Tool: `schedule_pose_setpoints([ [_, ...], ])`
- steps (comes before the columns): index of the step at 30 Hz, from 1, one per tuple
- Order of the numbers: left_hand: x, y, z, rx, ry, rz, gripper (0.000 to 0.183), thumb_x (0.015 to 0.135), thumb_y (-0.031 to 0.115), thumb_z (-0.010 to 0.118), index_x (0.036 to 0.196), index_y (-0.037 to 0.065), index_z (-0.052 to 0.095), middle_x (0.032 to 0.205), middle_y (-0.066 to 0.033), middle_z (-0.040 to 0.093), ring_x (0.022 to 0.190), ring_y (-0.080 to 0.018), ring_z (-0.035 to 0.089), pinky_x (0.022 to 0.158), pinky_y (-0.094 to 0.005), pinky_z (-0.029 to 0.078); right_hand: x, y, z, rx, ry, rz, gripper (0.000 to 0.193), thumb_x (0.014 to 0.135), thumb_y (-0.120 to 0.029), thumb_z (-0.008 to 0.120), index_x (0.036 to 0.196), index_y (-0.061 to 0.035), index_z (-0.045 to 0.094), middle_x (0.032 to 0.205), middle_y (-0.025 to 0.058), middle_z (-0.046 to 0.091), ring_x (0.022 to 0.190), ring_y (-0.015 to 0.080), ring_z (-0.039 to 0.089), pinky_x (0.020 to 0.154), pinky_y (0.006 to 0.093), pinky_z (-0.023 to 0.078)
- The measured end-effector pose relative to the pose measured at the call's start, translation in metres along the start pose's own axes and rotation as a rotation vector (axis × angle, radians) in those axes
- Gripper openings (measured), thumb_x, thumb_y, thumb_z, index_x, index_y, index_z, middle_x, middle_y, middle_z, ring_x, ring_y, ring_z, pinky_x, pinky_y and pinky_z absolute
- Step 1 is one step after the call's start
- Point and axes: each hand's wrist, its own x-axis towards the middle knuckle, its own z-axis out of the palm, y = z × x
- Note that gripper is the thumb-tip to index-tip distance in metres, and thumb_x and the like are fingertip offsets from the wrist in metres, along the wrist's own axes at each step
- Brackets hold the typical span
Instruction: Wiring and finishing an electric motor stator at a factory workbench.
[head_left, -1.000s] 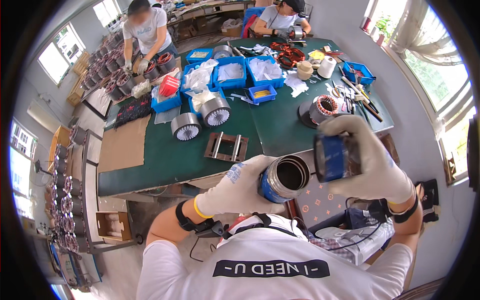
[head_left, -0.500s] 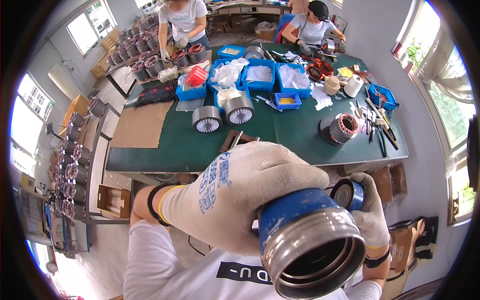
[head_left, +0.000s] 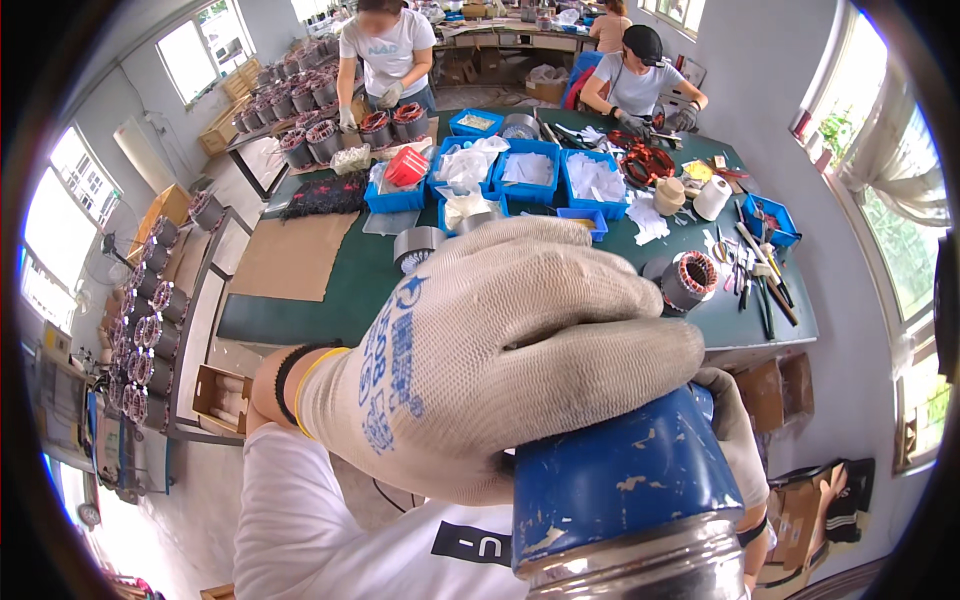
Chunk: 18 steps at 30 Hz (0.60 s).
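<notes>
The left hand (head_left: pixel 510 350) is clamped around a blue flask (head_left: pixel 630 475) raised near the wearer, its long axis running down the view, steel neck lowest. The right hand (head_left: pixel 738 435) sits just beyond its right side, mostly hidden, its grip unclear. Beyond lies the green counter (head_left: pixel 300 318) with blue bins (head_left: pixel 525 190), between windows (head_left: pixel 850 80).

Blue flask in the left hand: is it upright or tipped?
Tipped: the blue flask slants in the left hand, its steel neck toward the wearer at the lower edge. The frame cuts off its mouth.
</notes>
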Motion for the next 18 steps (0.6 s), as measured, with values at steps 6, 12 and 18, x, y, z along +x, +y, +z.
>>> schedule_pose_setpoints([
  [6,0.012,-0.008,-0.009,0.122,0.02,0.154,0.023,0.074,0.019,0.079,0.093,0.008,0.077,0.103,-0.0106,0.074,0.099,-0.0277,0.073,0.096,-0.0478,0.054,-0.006,-0.004,-0.005,0.005,0.002,0.015,0.086,0.064,-0.008,0.092,0.136,-0.0046,0.044,0.125,0.0086,0.056,0.111,0.0176,0.057,0.093,0.0316,0.053],
  [12,0.014,-0.004,-0.008,0.189,0.099,0.179,0.02,0.075,0.021,0.078,0.093,0.011,0.077,0.109,-0.0074,0.073,0.105,-0.0247,0.071,0.101,-0.0473,0.052,-0.005,0.001,-0.012,0.018,-0.054,-0.005,0.084,0.068,-0.005,0.09,0.136,-0.0031,0.041,0.124,0.0123,0.056,0.105,0.0201,0.061,0.078,0.0336,0.061],
  [18,0.02,0.006,-0.017,0.09,0.029,-0.003,0.019,0.081,0.019,0.072,0.098,0.018,0.078,0.112,-0.0025,0.073,0.115,-0.0192,0.066,0.109,-0.0447,0.048,-0.004,0.003,-0.016,0.04,-0.062,0.008,0.083,0.069,-0.003,0.088,0.137,-0.0027,0.04,0.123,0.0131,0.056,0.103,0.0205,0.062,0.075,0.0336,0.062],
])
